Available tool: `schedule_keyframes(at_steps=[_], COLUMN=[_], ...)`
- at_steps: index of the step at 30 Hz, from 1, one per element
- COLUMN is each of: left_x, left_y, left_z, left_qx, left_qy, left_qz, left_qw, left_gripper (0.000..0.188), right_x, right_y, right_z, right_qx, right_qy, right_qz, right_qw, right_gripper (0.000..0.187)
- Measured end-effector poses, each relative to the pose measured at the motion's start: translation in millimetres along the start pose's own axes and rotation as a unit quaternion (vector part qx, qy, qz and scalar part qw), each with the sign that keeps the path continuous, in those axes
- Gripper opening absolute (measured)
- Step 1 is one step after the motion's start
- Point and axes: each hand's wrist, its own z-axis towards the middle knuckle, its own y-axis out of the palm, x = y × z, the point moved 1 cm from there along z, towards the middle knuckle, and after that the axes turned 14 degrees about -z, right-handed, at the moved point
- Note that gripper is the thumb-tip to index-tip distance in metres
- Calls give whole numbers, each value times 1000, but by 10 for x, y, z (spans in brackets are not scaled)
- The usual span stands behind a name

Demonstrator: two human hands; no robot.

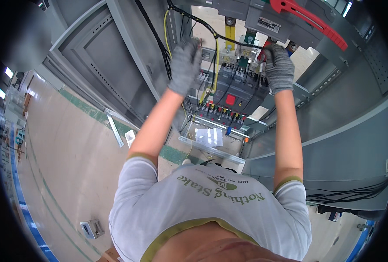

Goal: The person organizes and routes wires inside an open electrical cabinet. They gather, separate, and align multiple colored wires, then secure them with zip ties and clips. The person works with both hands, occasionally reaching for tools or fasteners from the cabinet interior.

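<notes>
Cable (217, 36) runs beyond the breaker (245, 97), arching from its left toward its right. Near the breaker's left end, the left hand (186, 65) is curled and blurred; I cannot tell whether it grasps anything. Near the right end, the right hand (280, 67) bends its fingers at the cable, their grip hidden. A hard sideways tug could strain the yellow wire (217, 65) hanging left of the breaker.
</notes>
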Motion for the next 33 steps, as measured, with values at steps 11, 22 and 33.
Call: schedule_keyframes(at_steps=[11,22,33], left_x=[-633,-770,-807], left_y=[339,322,471], left_z=[1144,1079,1163], left_qx=[-85,24,88], left_qy=[236,214,166], left_qz=[116,12,-6], left_qw=[961,977,982], left_gripper=[26,24,19], right_x=[192,-704,-877], right_y=[134,324,715], right_z=[114,56,378], right_qx=[56,88,179], right_qy=[81,-37,210], right_qz=[-32,-101,-32], right_qw=[995,990,961], right_gripper=[19,31,22])
